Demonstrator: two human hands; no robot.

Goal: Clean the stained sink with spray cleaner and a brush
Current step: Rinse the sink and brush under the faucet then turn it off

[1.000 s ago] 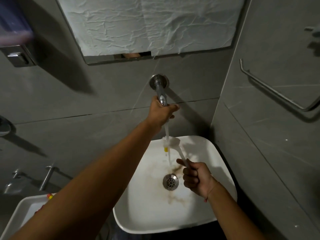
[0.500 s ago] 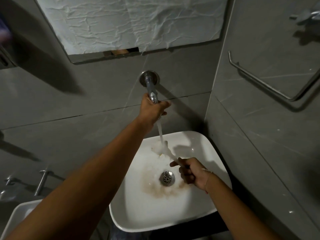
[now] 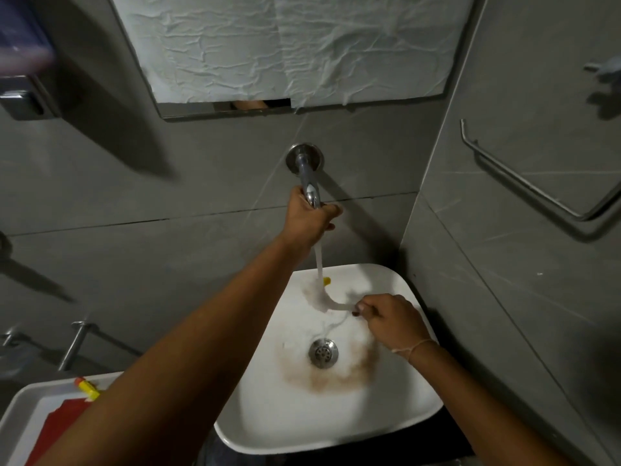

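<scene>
A white square sink [image 3: 336, 422] sits below a chrome wall tap [image 3: 307, 176]. A brown stain rings its metal drain [image 3: 323, 353]. My left hand [image 3: 307, 220] grips the end of the tap, and water streams down from it. My right hand [image 3: 391, 319] is closed on the handle of a white brush [image 3: 324, 301], whose head sits under the stream at the back of the basin. A small yellow bit [image 3: 326, 281] shows beside the brush head.
A second white sink [image 3: 23, 408] at lower left holds a red item [image 3: 64, 418] and a yellow-and-orange object [image 3: 86, 388]. A paper-covered mirror [image 3: 285, 48] hangs above. A metal rail [image 3: 524, 176] is on the right wall, a dispenser [image 3: 23, 79] at upper left.
The brush head has shifted under the water stream toward the back of the basin, and my right hand moved right. The stain around the drain has spread into a washed ring.
</scene>
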